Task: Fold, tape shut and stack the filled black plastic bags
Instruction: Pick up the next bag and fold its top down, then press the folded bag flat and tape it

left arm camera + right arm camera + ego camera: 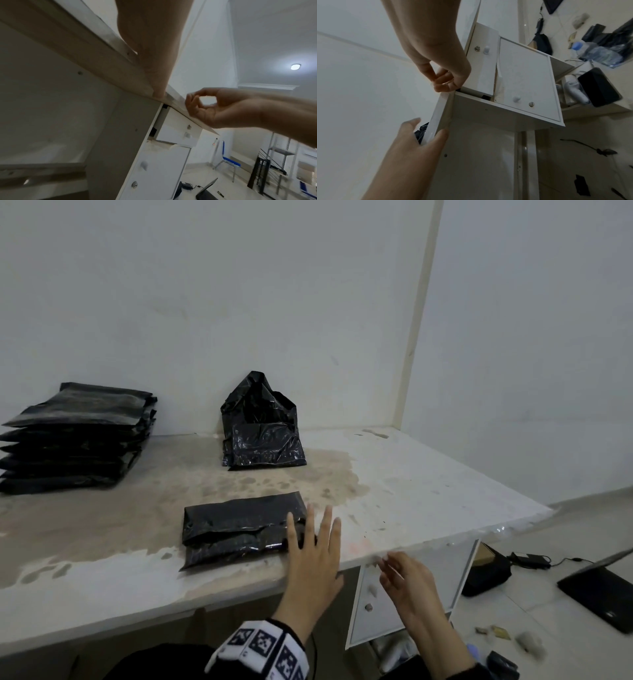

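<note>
A folded black bag (239,529) lies flat near the table's front edge. My left hand (311,546) rests on its right end, fingers straight and spread, palm over the table (411,484) edge. My right hand (387,568) is just to the right, at the front edge, with thumb and fingertips (443,81) pinching a faint clear tape strip stuck there. The left wrist view shows that thumb and forefinger closed in a ring (193,100). A stack of several taped bags (75,440) stands at the far left. An unfolded filled bag (262,429) leans against the back wall.
A white cabinet door (411,594) hangs open under the table beside my right hand. On the floor to the right lie a laptop (603,594), a black pouch (486,573), a charger and plastic water bottles (597,52). The tabletop is stained.
</note>
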